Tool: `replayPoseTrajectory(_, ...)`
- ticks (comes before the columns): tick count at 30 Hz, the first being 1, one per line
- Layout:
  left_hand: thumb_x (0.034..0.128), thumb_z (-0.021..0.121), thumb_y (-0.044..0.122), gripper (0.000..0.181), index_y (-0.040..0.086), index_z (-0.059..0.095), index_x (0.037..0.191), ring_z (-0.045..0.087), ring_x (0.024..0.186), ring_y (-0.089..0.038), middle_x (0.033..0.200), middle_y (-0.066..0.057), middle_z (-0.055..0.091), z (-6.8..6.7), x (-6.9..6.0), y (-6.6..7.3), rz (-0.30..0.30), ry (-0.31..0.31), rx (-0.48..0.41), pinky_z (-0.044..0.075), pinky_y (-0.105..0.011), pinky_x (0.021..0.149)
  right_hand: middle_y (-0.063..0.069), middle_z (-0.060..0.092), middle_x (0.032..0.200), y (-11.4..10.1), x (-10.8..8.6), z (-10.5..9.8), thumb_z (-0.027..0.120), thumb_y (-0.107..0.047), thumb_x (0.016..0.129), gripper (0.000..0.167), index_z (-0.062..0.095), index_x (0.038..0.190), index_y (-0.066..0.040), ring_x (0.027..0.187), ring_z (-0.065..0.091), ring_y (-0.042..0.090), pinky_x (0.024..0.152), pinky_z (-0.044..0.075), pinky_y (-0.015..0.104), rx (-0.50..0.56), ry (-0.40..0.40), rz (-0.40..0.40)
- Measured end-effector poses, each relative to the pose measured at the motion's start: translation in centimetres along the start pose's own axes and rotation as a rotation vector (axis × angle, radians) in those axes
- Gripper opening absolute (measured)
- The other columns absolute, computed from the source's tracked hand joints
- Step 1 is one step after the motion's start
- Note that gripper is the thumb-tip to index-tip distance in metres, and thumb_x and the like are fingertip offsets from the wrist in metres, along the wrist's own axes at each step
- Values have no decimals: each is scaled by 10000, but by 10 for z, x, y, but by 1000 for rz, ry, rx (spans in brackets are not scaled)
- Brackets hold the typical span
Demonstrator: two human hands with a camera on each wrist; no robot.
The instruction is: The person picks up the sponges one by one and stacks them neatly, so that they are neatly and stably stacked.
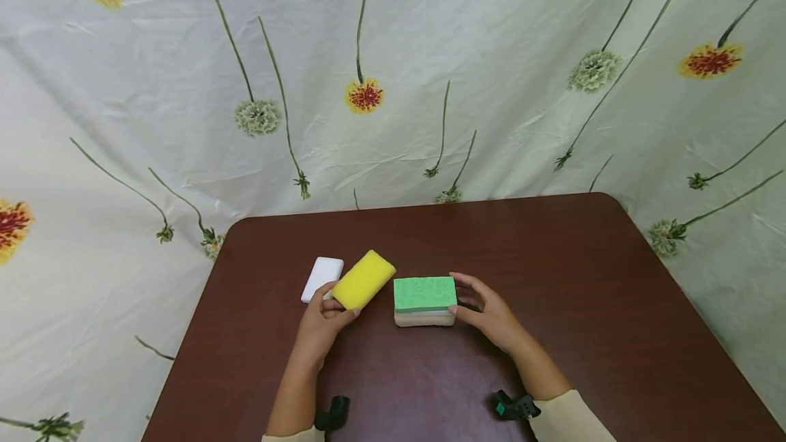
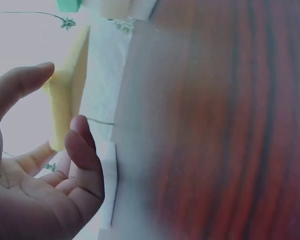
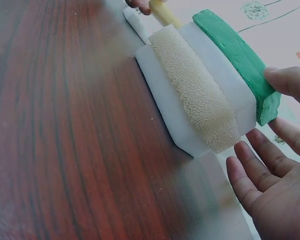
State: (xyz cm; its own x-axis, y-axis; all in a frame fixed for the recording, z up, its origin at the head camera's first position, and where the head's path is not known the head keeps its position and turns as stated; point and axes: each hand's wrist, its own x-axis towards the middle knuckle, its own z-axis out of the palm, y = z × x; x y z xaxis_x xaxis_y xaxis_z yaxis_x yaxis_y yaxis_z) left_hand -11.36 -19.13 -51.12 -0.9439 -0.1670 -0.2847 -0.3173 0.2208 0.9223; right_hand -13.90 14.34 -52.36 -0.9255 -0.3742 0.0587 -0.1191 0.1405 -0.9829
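1. Head view: yellow rectangular sponge (image 1: 365, 279), long axis slanting far-right, beside a white rectangular block (image 1: 322, 274) on the brown wooden counter (image 1: 528, 251); marks on the green rectangular block (image 1: 425, 293) are unreadable.
2. Left wrist: left hand's (image 2: 40, 192) partly curled fingers grip the sponge off the counter.
3. Right wrist: right hand's (image 3: 282, 200) half-open fingers pinch the green block's end, above white slabs (image 3: 162, 95) sandwiching a cream porous sponge (image 3: 197, 90).

Setting: room of undetermined type. White cloth (image 1: 399, 149) backdrop, flower-printed; dark reddish-brown worktop (image 1: 417, 380), wood-grained, round-cornered.
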Motion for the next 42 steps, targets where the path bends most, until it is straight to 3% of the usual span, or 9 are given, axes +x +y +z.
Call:
replayPoseTrajectory(9,879,733,43,707,231,415,1482,662,927,-127,1138,-92,561,-1,-7,14,31,-38,-233,538,-282,815,179,476,1513,1,0,0,721,-162,942,676,405,1531,-67,1324,512,416,1028,502,312,12,-8,-1)
replayPoseTrajectory(17,871,702,-32,732,218,411,1494,677,901,-134,1121,-71,566,0,-11,23,62,-94,-351,553,-288,818,173,468,1522,-1,0,0,719,-178,945,637,439,1517,-187,1318,520,425,1007,509,286,14,-10,8)
replayPoseTrajectory(27,864,673,-67,773,204,375,1523,653,1021,-159,1190,-51,556,8,-16,32,112,-206,-380,507,-263,889,150,471,1528,1,0,0,725,-169,940,643,443,1517,-162,1337,511,394,1060,487,358,4,4,-2)
replayPoseTrajectory(34,855,702,-68,780,180,385,1523,645,1020,-184,1216,-59,553,14,-14,33,153,-307,-357,526,-269,886,158,475,1526,0,0,1,722,-168,941,659,424,1526,-106,1341,507,401,1061,487,358,6,3,-5)
replayPoseTrajectory(42,861,707,-44,803,186,368,1552,627,1047,-193,1211,-65,541,21,-14,36,168,-358,-334,533,-261,888,155,492,1508,2,1,1,725,-176,941,674,413,1529,-74,1324,532,352,1052,495,333,-10,10,9)
